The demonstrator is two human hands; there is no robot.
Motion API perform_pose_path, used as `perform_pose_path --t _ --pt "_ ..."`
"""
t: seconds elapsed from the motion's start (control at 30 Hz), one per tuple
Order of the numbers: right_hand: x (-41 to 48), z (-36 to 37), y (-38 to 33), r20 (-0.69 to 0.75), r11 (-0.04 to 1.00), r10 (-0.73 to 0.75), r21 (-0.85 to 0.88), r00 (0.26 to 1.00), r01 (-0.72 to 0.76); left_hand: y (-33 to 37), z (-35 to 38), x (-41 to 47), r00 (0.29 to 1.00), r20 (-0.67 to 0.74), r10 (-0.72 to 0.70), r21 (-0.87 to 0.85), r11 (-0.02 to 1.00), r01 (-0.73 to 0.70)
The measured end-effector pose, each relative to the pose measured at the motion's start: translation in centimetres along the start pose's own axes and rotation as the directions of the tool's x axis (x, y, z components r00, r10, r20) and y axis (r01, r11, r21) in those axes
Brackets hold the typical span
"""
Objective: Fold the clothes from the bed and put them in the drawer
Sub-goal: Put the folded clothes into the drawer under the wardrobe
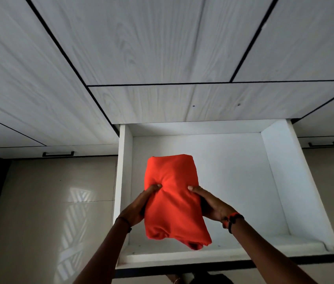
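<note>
Both hands grasping folded orange garment (172, 199): left hand (139, 206) and right hand (211, 203) at its sides, over open white drawer (297, 181)

Drawer (284, 171): white, pulled open, centre-right of frame, beneath wood-grain cabinet fronts (162, 48). Folded orange garment (172, 206) was over its bottom; contact indiscernible. Glossy beige floor (49, 201), lower left.

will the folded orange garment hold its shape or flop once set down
Probably floppy: the orange garment dents where the left hand and right hand grip it, and its lower corner sags. Likely light: a side grip alone holds it.
</note>
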State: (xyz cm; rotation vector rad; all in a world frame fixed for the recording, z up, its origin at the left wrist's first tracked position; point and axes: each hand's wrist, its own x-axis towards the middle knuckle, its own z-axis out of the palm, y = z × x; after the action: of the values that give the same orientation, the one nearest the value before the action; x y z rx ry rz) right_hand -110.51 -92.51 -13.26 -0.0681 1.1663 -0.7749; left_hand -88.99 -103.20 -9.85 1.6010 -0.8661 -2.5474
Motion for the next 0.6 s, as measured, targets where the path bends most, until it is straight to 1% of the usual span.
perform_pose_path --t 0.1,0.23,0.3,0.47,0.6 --pt "2.2 -0.1 0.0 -0.005 1.000 -0.017 0.022 1.000 0.017 0.1 -1.3 2.3 1.000 -0.008 -0.017 0.009 1.000 0.017" --pt "6.1 -0.3 -1.0 -0.006 0.998 -0.014 0.064 1.000 0.014 1.0 -3.0 6.1 0.998 -0.053 -0.027 0.004 1.000 0.028" --pt "8.6 -0.8 -1.8 0.000 0.997 -0.035 0.068 0.999 0.035 2.0 -3.5 7.8 0.997 -0.079 -0.008 0.006 1.000 0.008" --pt "15.9 -1.8 -4.5 0.016 0.997 -0.082 0.019 0.997 0.081 4.2 -5.6 12.9 0.975 -0.208 0.079 -0.058 0.994 -0.093" --pt "20.4 -1.1 -7.4 0.016 0.992 -0.127 -0.023 0.992 0.127 5.9 -7.6 16.6 0.928 -0.305 0.212 -0.036 0.972 -0.233"
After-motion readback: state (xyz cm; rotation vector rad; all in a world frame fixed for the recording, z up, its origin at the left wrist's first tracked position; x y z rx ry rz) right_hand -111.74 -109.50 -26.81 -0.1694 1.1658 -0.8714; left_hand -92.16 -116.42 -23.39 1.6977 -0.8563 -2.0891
